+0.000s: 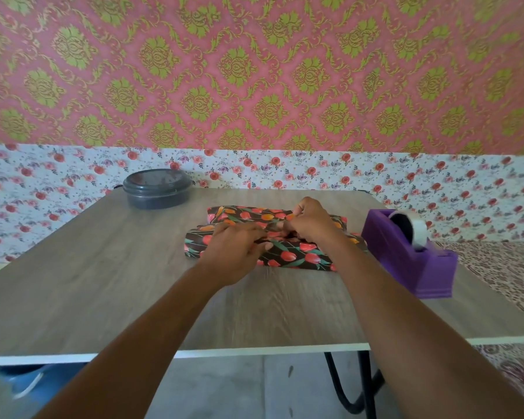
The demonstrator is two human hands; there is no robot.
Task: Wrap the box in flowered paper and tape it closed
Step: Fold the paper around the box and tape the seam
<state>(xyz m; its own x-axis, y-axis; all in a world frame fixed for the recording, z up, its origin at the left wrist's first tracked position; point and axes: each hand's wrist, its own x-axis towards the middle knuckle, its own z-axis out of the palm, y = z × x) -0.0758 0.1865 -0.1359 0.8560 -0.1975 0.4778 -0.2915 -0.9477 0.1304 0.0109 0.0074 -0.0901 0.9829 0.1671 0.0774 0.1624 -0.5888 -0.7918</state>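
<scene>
Pink wallpaper with a green damask print fills the upper frame; a white floral strip runs below it. A grey wood-grain worktop (pixel 103 282) spans the middle of the frame.

The box wrapped in dark tulip-print flowered paper (pixel 297 255) is seen at centre frame, lying flat, long axis running left to right across the picture. The box itself is not visible; only paper shows. A second fold or flap of the same paper lies just behind it, toward the wall.

The left hand (pixel 236 252) is laid on the left half of the parcel's top, fingers curled down, thumb forward; it appears pressed on the paper rather than gripping it. The right hand (pixel 309 225) is set just beside it, right of centre, fingertips pinched together on a paper edge at the top seam. The grip is judged nearly closed on paper in both cases; exact contact is blurred. No tape is seen on either hand.

The purple plastic tape dispenser with a roll of clear tape (pixel 412 252) sits right of the parcel, near but apart from it, its cutter end pointed toward the lower right. A dark grey round lidded container (pixel 157 189) stands at upper left of the worktop, well apart.

Judgement: seam is being closed, taping not yet done. The dispenser lies on the right hand's side, so that hand is nearer; the left would be needed to keep the seam pinned along the long axis.
</scene>
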